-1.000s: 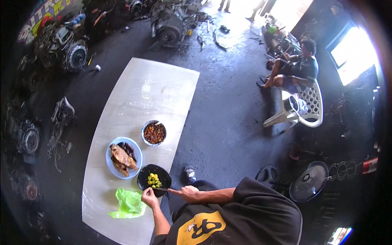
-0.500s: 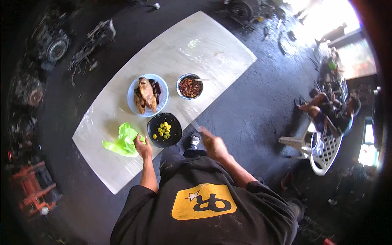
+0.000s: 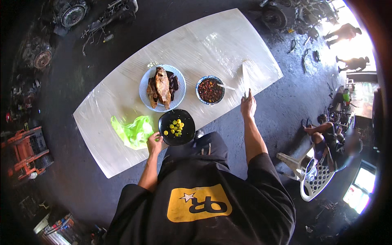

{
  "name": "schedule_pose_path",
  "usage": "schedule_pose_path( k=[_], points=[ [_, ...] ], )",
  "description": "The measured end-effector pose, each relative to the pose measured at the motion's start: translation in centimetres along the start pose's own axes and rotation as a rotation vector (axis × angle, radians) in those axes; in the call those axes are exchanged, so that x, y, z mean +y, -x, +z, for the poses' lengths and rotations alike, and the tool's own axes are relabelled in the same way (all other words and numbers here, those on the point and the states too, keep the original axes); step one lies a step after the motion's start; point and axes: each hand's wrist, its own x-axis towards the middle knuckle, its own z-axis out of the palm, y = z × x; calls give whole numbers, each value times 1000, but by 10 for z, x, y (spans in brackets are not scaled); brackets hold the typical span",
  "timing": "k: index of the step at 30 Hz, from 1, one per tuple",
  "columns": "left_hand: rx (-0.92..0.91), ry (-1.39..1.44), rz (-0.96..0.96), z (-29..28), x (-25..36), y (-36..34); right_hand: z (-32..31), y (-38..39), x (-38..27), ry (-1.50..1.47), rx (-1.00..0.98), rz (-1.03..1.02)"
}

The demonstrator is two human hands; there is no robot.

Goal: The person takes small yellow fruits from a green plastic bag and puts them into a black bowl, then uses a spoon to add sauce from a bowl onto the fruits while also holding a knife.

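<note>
My left hand (image 3: 154,143) pinches the left rim of a square black plate (image 3: 188,134) holding several yellow-green cut citrus fruits (image 3: 176,126). Beside it lies a crumpled green plastic bag (image 3: 130,130). My right hand (image 3: 248,107) grips a knife (image 3: 245,75), its pale blade pointing away from me over the table's right part. Behind the black plate are a pale blue plate (image 3: 145,96) with fried fish (image 3: 162,87) and a patterned bowl (image 3: 210,90) of dark chopped sauce with a white spoon in it. All these rest on the white table (image 3: 106,106), which looks plastic-covered.
Someone sits at the right by a white plastic chair (image 3: 310,179); two figures (image 3: 351,64) stand in the bright doorway. Engine parts (image 3: 73,16), a wheel (image 3: 274,18) and scattered metal pieces lie on the dark floor. An orange metal machine (image 3: 24,151) is at the left.
My right hand has moved away from the black plate, rightward and forward, carrying the knife over the table. My left hand stays at the plate's left. The view has swung round, shifting the table.
</note>
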Motion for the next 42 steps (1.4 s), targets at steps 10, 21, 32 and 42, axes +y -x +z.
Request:
schedule_pose_path(
  k=[10, 21, 32, 42],
  points=[
    [78, 202, -136, 64, 38, 20, 17, 22, 18, -344, 13, 119],
    [239, 13, 184, 127, 120, 34, -18, -74, 46, -233, 85, 25],
    [-251, 473, -137, 226, 177, -22, -13, -135, 49, 21, 45, -69],
    [-147, 21, 267, 215, 152, -57, -7, -21, 11, -25, 2, -124]
  ],
)
